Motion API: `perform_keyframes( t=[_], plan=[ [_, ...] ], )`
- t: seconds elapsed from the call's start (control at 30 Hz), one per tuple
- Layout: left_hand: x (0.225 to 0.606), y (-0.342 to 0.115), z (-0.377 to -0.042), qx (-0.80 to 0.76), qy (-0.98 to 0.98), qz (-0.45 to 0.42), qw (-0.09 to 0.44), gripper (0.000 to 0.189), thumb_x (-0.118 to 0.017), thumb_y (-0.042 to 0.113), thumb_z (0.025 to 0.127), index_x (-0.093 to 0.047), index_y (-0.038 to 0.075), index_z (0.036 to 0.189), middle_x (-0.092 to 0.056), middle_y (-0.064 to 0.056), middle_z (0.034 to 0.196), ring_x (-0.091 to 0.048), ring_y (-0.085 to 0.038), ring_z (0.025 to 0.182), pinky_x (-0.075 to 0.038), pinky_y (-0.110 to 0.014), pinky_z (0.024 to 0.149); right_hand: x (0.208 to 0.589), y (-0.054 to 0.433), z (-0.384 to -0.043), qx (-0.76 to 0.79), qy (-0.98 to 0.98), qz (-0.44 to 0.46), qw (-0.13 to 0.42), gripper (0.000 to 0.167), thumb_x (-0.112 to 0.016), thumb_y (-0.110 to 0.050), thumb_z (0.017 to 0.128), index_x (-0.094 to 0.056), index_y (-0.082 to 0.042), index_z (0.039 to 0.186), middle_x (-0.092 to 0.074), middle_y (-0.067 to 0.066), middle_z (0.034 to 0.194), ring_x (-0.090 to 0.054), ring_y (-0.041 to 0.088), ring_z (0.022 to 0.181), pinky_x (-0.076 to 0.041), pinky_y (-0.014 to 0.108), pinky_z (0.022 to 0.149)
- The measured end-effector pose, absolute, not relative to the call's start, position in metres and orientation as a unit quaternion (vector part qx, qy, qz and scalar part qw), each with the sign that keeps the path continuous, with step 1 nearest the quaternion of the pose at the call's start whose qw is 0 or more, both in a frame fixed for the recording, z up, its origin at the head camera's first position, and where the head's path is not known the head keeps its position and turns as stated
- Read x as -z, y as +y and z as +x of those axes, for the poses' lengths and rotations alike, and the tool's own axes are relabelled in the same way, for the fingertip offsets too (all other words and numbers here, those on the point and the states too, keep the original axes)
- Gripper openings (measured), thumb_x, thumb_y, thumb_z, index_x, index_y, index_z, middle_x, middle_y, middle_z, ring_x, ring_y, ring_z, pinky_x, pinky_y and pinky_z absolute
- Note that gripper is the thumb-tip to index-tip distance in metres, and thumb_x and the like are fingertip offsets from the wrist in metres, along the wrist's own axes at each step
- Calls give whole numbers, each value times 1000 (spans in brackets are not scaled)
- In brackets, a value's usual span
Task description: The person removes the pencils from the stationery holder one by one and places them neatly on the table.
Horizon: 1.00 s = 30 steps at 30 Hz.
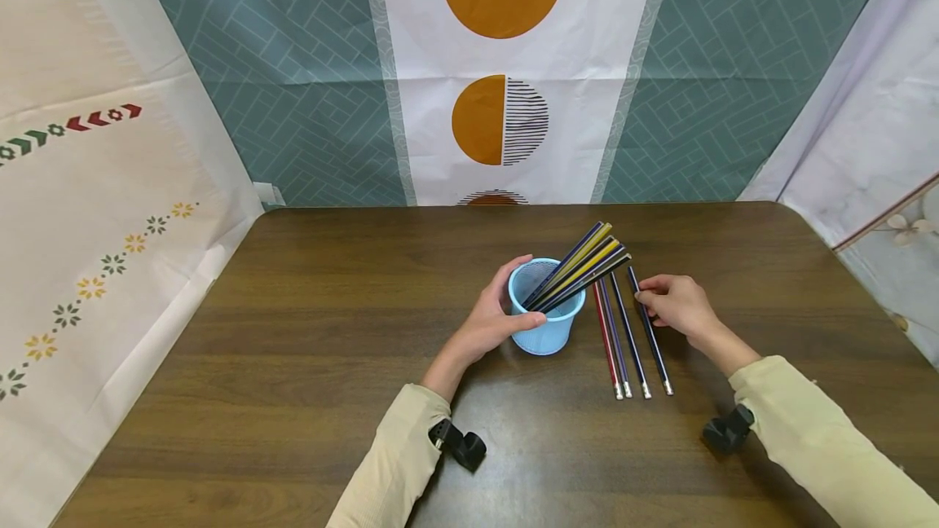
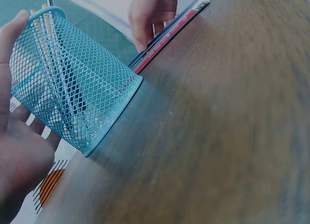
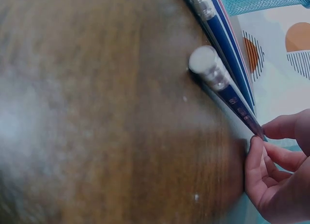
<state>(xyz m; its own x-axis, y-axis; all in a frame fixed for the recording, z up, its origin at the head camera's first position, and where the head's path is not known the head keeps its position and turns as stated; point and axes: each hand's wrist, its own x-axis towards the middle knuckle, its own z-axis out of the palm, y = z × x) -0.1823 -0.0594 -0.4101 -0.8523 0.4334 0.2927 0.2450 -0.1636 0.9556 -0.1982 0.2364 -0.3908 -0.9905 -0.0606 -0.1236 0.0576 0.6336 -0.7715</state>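
My left hand (image 1: 493, 314) grips a light blue mesh pencil cup (image 1: 544, 339), fingers behind it and thumb across the near rim. Inside lean several dark and yellow-striped pencils (image 1: 579, 267), tilted toward the right. The mesh cup (image 2: 82, 83) stands on the tabletop in the left wrist view. To its right, my right hand (image 1: 678, 305) pinches a dark blue pencil (image 1: 655, 353) between thumb and fingertips near its far end. The pencil's white eraser end (image 3: 206, 64) points toward me. Beside it lie a red pencil (image 1: 607, 341) and two more dark pencils (image 1: 631, 336), erasers toward me.
The brown wooden table (image 1: 293, 365) spans the view, its far edge against a teal and white patterned cloth (image 1: 308, 80). A cream cloth (image 1: 95, 226) hangs at the left and a pale one (image 1: 873, 129) at the right. Each wrist bears a small black camera (image 1: 458, 444).
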Motion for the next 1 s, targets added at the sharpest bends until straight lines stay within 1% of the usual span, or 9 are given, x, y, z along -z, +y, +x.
perform_keyframes(
  t=[0.1, 0.37, 0.43, 0.53, 0.6, 0.67, 0.8, 0.87, 1.0],
  plan=[
    [410, -59, -182, -716, 643, 264, 66, 81, -77, 11, 81, -31, 7, 148, -44, -18, 136, -46, -22, 121, -38, -34, 100, 391, 236, -198, 425, 903, 4, 66, 31, -56, -9, 94, -58, 14, 115, -65, 16, 91, -58, 15, 71, -53, 27, 60],
    [410, -60, -182, -717, 642, 264, 64, 81, -76, 8, 81, -30, 7, 149, -44, -19, 136, -46, -25, 121, -38, -34, 99, 393, 234, -197, 428, 902, 11, 56, 31, -56, -9, 93, -59, 14, 115, -65, 20, 95, -58, 16, 72, -53, 27, 60],
    [411, -60, -182, -717, 642, 262, 65, 82, -77, 11, 81, -31, 8, 148, -45, -18, 136, -47, -23, 121, -38, -33, 99, 393, 234, -197, 426, 903, 12, 54, 31, -57, -9, 93, -59, 13, 115, -65, 20, 96, -58, 16, 72, -53, 26, 60],
    [412, -59, -183, -718, 642, 262, 65, 84, -80, 21, 80, -32, 9, 148, -46, -16, 136, -48, -20, 119, -39, -31, 98, 393, 233, -197, 423, 904, 12, 51, 31, -57, -9, 93, -59, 13, 115, -64, 20, 96, -58, 17, 72, -53, 26, 59],
    [411, -60, -183, -717, 642, 262, 65, 84, -80, 22, 80, -32, 9, 148, -46, -16, 136, -48, -19, 119, -39, -31, 98, 393, 232, -197, 421, 906, 13, 49, 31, -57, -9, 93, -60, 13, 114, -65, 20, 96, -59, 17, 72, -53, 26, 59],
    [411, -60, -182, -717, 643, 263, 65, 84, -79, 20, 81, -31, 8, 148, -45, -16, 136, -48, -20, 119, -39, -32, 98, 393, 232, -197, 419, 907, 13, 45, 30, -57, -9, 92, -60, 13, 113, -65, 20, 95, -59, 17, 72, -53, 27, 59],
    [410, -60, -182, -714, 645, 262, 68, 83, -76, 8, 82, -28, 3, 149, -44, -18, 137, -47, -23, 120, -39, -34, 99, 393, 230, -196, 416, 908, 14, 43, 29, -57, -9, 92, -60, 13, 112, -65, 20, 94, -59, 17, 72, -53, 27, 58],
    [410, -60, -182, -714, 646, 261, 69, 82, -75, 6, 82, -27, 1, 149, -44, -18, 137, -47, -24, 121, -39, -34, 99, 393, 230, -196, 416, 908, 15, 43, 30, -57, -8, 92, -60, 13, 112, -65, 20, 95, -59, 17, 72, -53, 27, 58],
    [409, -60, -182, -713, 649, 257, 68, 80, -73, 3, 82, -28, 0, 148, -44, -20, 137, -46, -26, 122, -37, -36, 101, 392, 229, -195, 415, 909, 16, 46, 30, -58, -9, 92, -60, 12, 113, -66, 21, 95, -60, 17, 73, -53, 27, 58]
  ],
)
